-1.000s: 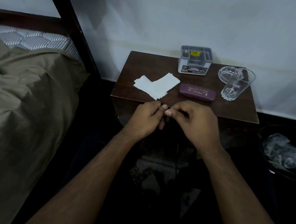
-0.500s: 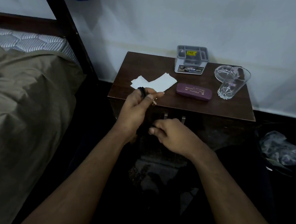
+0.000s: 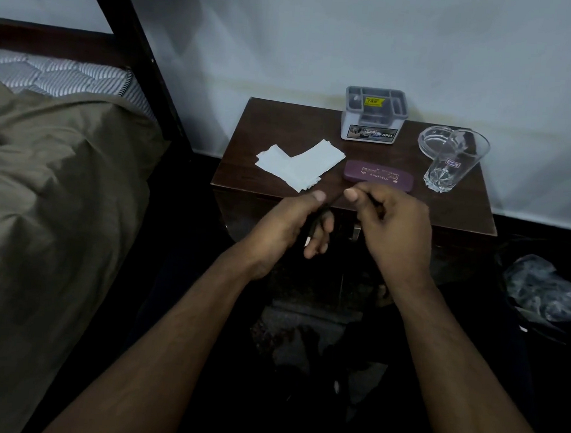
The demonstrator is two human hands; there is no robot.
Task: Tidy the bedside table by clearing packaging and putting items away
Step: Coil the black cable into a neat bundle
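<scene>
left hand (image 3: 286, 230): grip curled round a thin dark item, at the front edge of the dark wooden surface (image 3: 284, 121).
right hand (image 3: 391, 223): grip pinches the same item.
white paper pieces (image 3: 297, 166): front-left corner.
maroon oblong case (image 3: 378, 176): near the front edge.
bare room: back-left corner.

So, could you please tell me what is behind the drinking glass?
A clear glass ashtray sits right behind the drinking glass; the glass covers its right side, so that part stays unseen.

Dim light; a white wall (image 3: 324, 33) rises behind the dark wooden bedside table (image 3: 283, 128), an olive-covered bed (image 3: 59, 200) alongside.
</scene>
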